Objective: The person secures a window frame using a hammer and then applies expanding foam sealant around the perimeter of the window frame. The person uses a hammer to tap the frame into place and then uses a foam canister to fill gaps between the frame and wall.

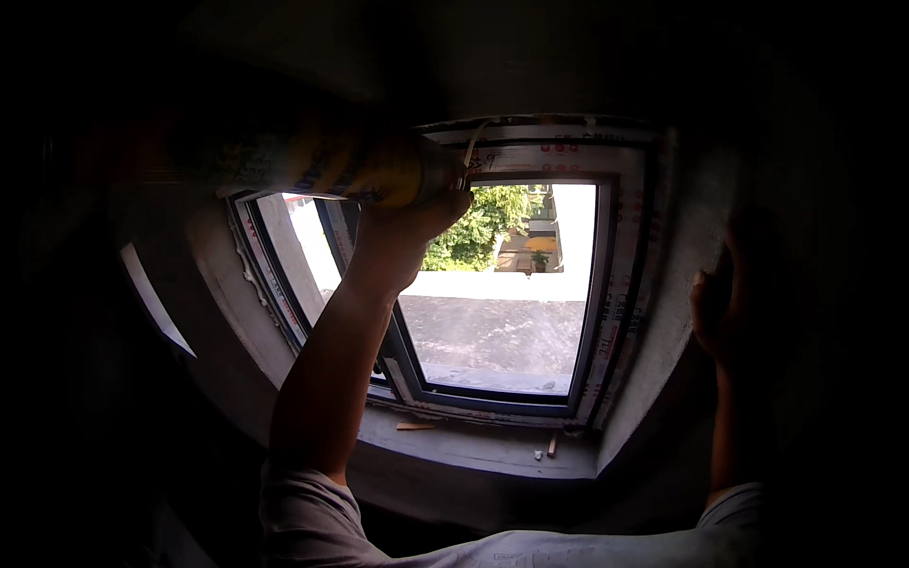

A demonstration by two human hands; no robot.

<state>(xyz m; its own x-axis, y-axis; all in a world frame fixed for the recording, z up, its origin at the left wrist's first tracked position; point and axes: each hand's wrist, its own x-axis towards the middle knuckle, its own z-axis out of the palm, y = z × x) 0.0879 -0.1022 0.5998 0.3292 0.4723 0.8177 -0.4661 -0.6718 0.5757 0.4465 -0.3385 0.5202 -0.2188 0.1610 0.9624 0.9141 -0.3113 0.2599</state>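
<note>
My left hand [402, 237] is raised and grips a yellow spray can [331, 166] held sideways, with a thin straw nozzle [471, 147] pointing at the top of the window frame [606, 312]. The frame is wrapped in protective film. My right hand [724, 303] rests flat against the rough plaster wall [682, 237] of the window recess on the right, holding nothing. The room is dark, so the can's rear end is hard to make out.
The left window sash [284, 275] stands open inward. Small wooden wedges [552, 443] lie on the concrete sill [473, 450]. Outside the glass are a flat roof, a tree and a building.
</note>
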